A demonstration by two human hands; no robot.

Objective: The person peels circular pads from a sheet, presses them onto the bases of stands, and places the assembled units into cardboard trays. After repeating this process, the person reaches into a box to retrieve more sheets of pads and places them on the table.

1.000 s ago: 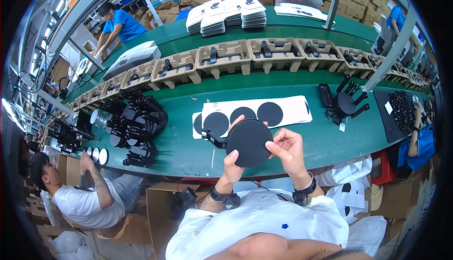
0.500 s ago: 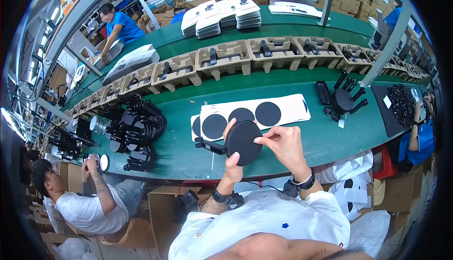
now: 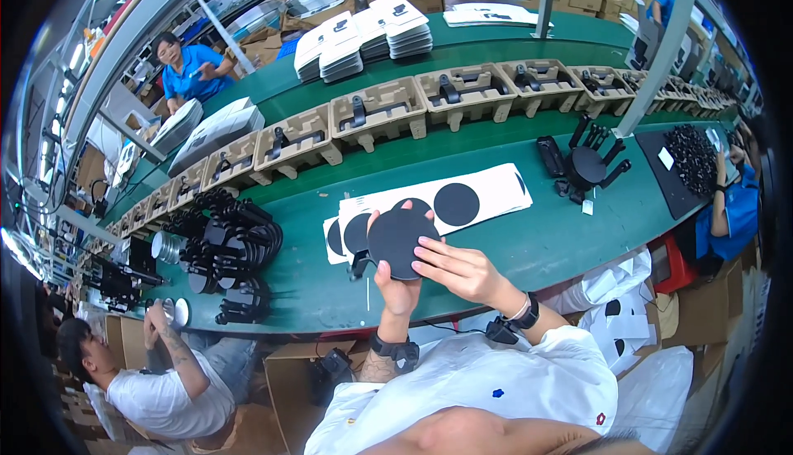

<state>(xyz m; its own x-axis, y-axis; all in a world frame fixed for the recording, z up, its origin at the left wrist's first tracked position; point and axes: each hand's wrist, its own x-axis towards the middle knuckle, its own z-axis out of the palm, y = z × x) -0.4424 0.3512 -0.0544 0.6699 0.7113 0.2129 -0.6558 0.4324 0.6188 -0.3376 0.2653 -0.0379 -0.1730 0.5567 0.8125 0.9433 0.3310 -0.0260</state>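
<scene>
My left hand (image 3: pixel 400 296) grips a round black stand base (image 3: pixel 401 242) from below. Its thumb lies at the lower left edge, and fingertips show over the top rim. A short black arm (image 3: pixel 359 265) sticks out from the base at the left. On the flat black face rest the outstretched fingers of my right hand (image 3: pixel 462 273), near its right edge; its thumb is mostly hidden. Just beyond lies a white sheet (image 3: pixel 500 189) carrying round black pads (image 3: pixel 456 204), partly covered by the base and my hand.
Black stand parts (image 3: pixel 227 244) are heaped at left. Another black stand (image 3: pixel 586 167) and a dark mat (image 3: pixel 673 174) with small black pieces are at right. Cardboard trays (image 3: pixel 376 109) line the green table (image 3: pixel 330 306). People sit left and right; others stand across the table.
My right hand has gone from a pinch at the base's right edge to fingers laid across its face. The base has turned, its arm now less visible. The view has shifted slightly.
</scene>
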